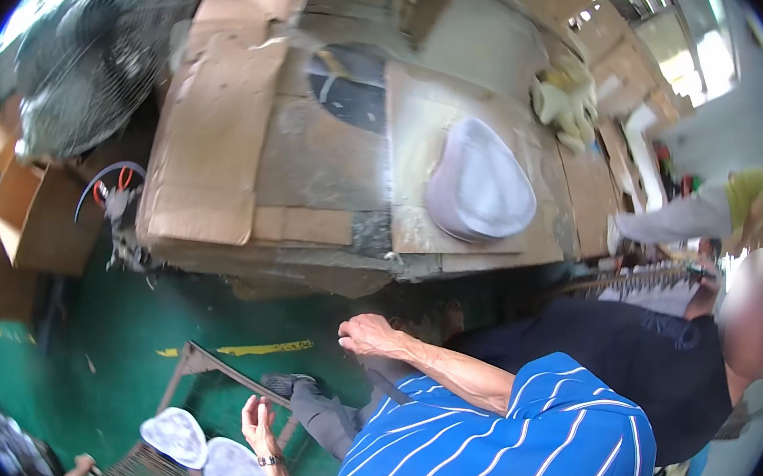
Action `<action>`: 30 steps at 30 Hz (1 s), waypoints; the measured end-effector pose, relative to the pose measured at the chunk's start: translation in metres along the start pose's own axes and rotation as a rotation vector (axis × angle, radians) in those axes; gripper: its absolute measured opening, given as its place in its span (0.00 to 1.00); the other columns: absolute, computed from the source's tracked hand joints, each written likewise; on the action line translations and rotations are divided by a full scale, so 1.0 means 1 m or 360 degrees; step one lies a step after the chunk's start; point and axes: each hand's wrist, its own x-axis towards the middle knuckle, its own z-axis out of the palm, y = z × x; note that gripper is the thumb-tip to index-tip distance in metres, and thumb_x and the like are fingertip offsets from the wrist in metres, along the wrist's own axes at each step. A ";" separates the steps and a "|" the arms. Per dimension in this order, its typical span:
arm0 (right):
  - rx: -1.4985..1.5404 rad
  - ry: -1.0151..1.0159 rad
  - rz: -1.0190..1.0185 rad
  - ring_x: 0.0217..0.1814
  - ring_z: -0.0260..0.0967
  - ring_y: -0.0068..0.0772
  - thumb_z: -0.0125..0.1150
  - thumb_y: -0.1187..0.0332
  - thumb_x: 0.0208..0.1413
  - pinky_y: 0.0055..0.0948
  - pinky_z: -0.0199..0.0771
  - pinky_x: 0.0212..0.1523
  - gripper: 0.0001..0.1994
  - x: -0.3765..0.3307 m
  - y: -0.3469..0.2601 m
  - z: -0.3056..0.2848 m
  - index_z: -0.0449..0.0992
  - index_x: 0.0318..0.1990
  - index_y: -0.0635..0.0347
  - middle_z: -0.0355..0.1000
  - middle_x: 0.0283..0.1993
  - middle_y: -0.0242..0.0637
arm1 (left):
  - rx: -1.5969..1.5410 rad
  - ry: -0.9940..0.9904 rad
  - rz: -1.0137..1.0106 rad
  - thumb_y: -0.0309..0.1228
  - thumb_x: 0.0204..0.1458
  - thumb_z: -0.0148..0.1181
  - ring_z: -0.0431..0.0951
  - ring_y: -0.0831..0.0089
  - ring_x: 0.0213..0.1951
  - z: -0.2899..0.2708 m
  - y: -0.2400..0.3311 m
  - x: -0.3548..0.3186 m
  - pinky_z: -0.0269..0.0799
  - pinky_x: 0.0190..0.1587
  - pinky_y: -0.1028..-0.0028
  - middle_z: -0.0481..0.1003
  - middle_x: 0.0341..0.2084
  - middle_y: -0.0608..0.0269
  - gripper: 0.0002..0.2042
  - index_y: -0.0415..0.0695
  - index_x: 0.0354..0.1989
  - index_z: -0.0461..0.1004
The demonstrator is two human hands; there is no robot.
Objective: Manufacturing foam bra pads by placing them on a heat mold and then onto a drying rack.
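Note:
My left hand [258,426], with a watch at its wrist, is raised with fingers apart and nothing visible in them. Just below it, two rounded whitish pads [175,437] lie side by side on a metal rack [143,471]. My right hand [368,334] hangs in front of the workbench edge, fingers curled in, and I see nothing in them. On the cardboard-covered workbench [315,166] sits a thick, rounded-triangular pale pad [485,182], apart from both hands. Whether it is one piece or a stack, I cannot make out.
Left of the bench stand a large caged fan [93,59] and open cardboard boxes [35,216]. A person in black [601,363] is close on my right; another in yellow-green [749,193] is farther back. A pale yellow bundle [566,99] lies at the bench's far right.

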 end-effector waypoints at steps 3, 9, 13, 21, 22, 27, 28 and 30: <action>0.0003 0.0180 0.0184 0.44 0.76 0.56 0.58 0.59 0.55 0.51 0.76 0.44 0.15 -0.037 0.064 -0.028 0.81 0.42 0.61 0.79 0.37 0.51 | 0.0062 -0.0108 0.0005 0.33 0.61 0.60 0.78 0.65 0.51 0.064 0.030 -0.030 0.74 0.51 0.65 0.77 0.51 0.59 0.20 0.43 0.61 0.69; 0.0282 0.0401 0.0333 0.41 0.78 0.56 0.60 0.60 0.53 0.49 0.77 0.43 0.14 -0.067 0.111 -0.028 0.81 0.38 0.62 0.79 0.35 0.53 | 0.0257 -0.0256 0.0076 0.35 0.61 0.62 0.78 0.65 0.52 0.136 0.075 -0.057 0.74 0.54 0.65 0.77 0.50 0.59 0.22 0.41 0.61 0.68; 0.0400 0.0588 0.0365 0.43 0.76 0.54 0.59 0.60 0.57 0.48 0.76 0.44 0.14 -0.075 0.117 -0.037 0.81 0.41 0.60 0.78 0.37 0.49 | 0.0321 -0.0306 0.0080 0.35 0.61 0.61 0.78 0.65 0.52 0.176 0.082 -0.061 0.74 0.54 0.64 0.77 0.50 0.58 0.21 0.40 0.60 0.69; 0.0314 0.1499 0.0474 0.37 0.73 0.50 0.62 0.65 0.55 0.45 0.75 0.39 0.06 -0.089 0.141 -0.106 0.78 0.35 0.57 0.73 0.33 0.43 | 0.0469 -0.0367 0.0087 0.38 0.60 0.63 0.79 0.63 0.51 0.223 0.081 -0.067 0.75 0.54 0.63 0.77 0.49 0.54 0.23 0.38 0.59 0.69; 0.0297 0.1605 0.0511 0.37 0.73 0.50 0.62 0.65 0.55 0.45 0.74 0.38 0.06 -0.091 0.145 -0.117 0.77 0.35 0.57 0.72 0.33 0.43 | 0.0469 -0.0362 0.0090 0.38 0.60 0.63 0.79 0.63 0.51 0.228 0.082 -0.067 0.75 0.54 0.63 0.77 0.49 0.54 0.23 0.38 0.59 0.70; 0.0020 0.1980 0.0722 0.41 0.70 0.50 0.64 0.67 0.54 0.45 0.71 0.41 0.09 -0.097 0.189 -0.156 0.77 0.40 0.58 0.71 0.36 0.43 | 0.0467 -0.0357 0.0100 0.37 0.60 0.63 0.79 0.64 0.50 0.246 0.087 -0.063 0.76 0.53 0.64 0.77 0.49 0.54 0.22 0.38 0.59 0.70; -0.0062 0.2042 0.0728 0.42 0.70 0.50 0.65 0.66 0.54 0.46 0.70 0.42 0.11 -0.097 0.199 -0.163 0.77 0.42 0.59 0.70 0.38 0.43 | 0.0465 -0.0359 0.0107 0.37 0.60 0.63 0.79 0.64 0.50 0.249 0.088 -0.061 0.76 0.53 0.64 0.77 0.48 0.54 0.22 0.38 0.58 0.70; -0.0168 0.2070 0.0891 0.44 0.69 0.50 0.67 0.65 0.52 0.47 0.69 0.44 0.14 -0.095 0.214 -0.173 0.76 0.45 0.58 0.69 0.40 0.43 | 0.0477 -0.0367 0.0111 0.37 0.60 0.63 0.79 0.64 0.50 0.253 0.089 -0.056 0.76 0.52 0.65 0.77 0.48 0.54 0.22 0.38 0.58 0.70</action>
